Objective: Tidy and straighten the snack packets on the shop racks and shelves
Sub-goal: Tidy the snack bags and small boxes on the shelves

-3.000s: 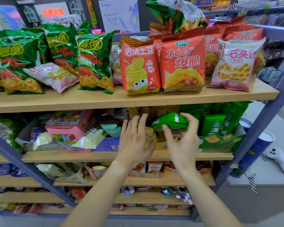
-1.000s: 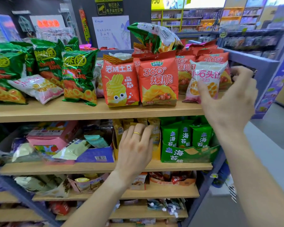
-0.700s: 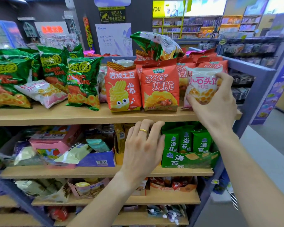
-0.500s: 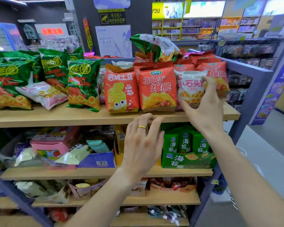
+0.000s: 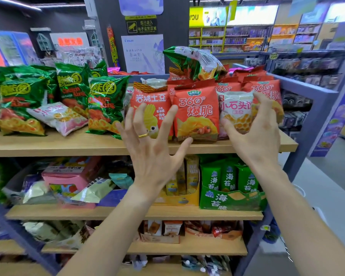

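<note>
My orange-red plastic crisp packet (image 5: 196, 112) reads "360° 爆脆"; the red potato-snack bag (image 5: 149, 108) beside it "岩烧土豆"; the green cardboard display box (image 5: 227, 200) below "海苔脆"; the pale wall poster (image 5: 142, 53) "kakuno"

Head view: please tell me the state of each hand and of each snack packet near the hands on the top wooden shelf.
Left hand: open, fingers spread, holds nothing.
Right hand: grips the white-and-pink snack packet, which is upright.
Orange-red 360° chip packet: upright, facing forward.
Orange-red potato packet with yellow cartoon figure: upright.
Shiny green-and-silver packet: lying tilted on top of the red packets.
White-and-pink packet at left: lying flat.
</note>
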`<action>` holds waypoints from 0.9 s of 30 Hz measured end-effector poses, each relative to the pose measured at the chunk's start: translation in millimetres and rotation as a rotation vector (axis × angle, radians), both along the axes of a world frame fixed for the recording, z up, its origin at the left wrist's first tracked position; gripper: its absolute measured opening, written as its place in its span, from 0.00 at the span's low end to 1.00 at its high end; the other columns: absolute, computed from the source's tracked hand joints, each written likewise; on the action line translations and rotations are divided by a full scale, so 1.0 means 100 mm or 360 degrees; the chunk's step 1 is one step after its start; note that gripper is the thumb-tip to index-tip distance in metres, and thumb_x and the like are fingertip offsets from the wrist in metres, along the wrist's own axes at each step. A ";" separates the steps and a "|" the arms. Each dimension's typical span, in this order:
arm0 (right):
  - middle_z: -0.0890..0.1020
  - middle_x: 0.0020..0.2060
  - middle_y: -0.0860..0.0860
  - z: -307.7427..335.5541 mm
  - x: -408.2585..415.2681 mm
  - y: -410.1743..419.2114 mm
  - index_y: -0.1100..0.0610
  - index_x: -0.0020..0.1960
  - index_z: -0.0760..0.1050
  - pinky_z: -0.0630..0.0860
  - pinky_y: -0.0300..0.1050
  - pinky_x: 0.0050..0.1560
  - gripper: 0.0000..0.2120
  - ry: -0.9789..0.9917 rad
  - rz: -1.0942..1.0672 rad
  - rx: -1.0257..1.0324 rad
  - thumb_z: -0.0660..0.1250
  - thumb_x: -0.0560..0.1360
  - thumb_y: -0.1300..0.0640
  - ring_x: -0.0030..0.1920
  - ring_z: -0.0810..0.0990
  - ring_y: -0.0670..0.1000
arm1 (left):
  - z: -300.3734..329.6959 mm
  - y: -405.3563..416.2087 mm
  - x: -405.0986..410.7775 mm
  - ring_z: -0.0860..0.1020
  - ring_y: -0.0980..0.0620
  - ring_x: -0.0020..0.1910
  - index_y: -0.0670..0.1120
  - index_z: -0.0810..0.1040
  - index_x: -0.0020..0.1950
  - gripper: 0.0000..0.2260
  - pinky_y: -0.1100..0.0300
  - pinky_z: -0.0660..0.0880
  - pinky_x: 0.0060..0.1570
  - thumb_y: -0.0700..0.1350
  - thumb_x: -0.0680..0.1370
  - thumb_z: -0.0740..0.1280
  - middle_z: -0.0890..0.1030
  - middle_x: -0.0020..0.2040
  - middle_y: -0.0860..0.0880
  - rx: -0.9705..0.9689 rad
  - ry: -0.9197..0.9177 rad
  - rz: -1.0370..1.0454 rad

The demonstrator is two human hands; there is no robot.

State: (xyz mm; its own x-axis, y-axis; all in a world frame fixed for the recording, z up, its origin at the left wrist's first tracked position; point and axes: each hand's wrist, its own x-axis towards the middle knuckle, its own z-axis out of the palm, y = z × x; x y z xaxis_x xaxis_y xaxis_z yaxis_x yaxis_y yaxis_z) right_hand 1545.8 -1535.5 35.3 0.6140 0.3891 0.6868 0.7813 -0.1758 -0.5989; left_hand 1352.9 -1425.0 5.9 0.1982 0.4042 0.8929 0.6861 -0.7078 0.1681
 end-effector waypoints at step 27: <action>0.78 0.64 0.46 0.10 -0.40 -0.11 0.46 0.71 0.63 0.77 0.33 0.55 0.39 0.0598 0.0954 0.0315 0.81 0.67 0.54 0.61 0.79 0.41 | -0.04 0.16 -0.13 0.61 0.38 0.78 0.56 0.70 0.78 0.37 0.42 0.68 0.73 0.58 0.71 0.79 0.58 0.78 0.38 -0.0199 -0.0135 -0.0447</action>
